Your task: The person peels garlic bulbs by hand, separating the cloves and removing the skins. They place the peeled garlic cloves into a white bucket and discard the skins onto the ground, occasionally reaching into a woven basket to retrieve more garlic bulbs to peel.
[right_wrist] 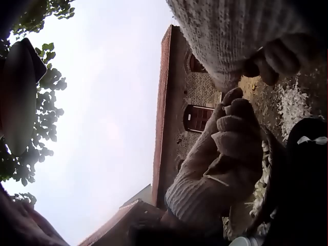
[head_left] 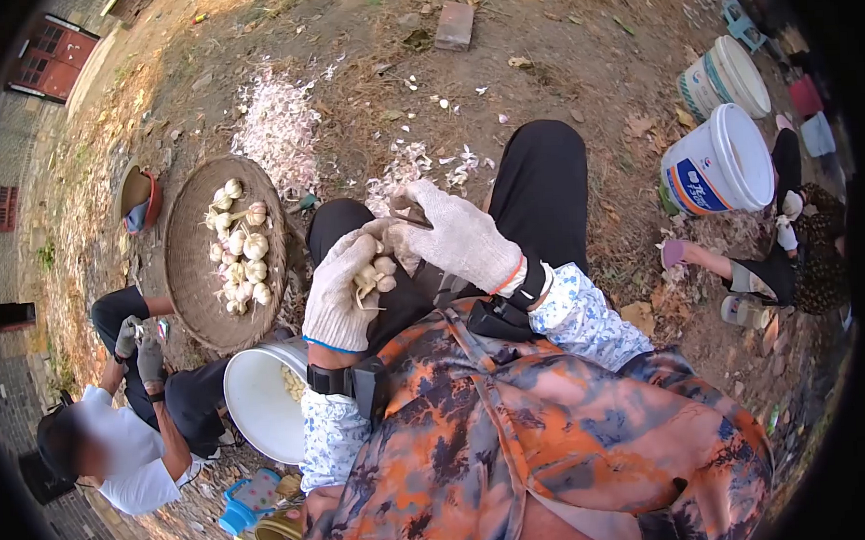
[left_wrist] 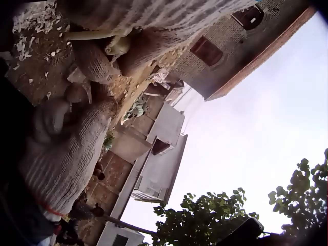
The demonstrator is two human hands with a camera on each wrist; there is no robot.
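My left hand (head_left: 337, 292), in a knitted work glove, holds a broken garlic bulb (head_left: 376, 275) against its palm and fingers. A dry stem hangs from the garlic, and a pale stalk (left_wrist: 95, 35) shows in the left wrist view. My right hand (head_left: 462, 238), gloved the same way, has bent fingers with darkened tips. Its thumb and fingertips meet the left fingertips above my lap; I cannot tell what is between them. In the right wrist view the left hand (right_wrist: 205, 169) is below the right hand (right_wrist: 236, 36).
A woven basket (head_left: 184, 271) of garlic bulbs (head_left: 243, 244) stands left, above a white bucket (head_left: 255, 403) with peeled cloves. Garlic skins (head_left: 276, 122) litter the dirt ahead. A brick (head_left: 455, 26) lies farther off. White buckets (head_left: 703, 176) stand right. Another gloved person (head_left: 135, 418) sits left.
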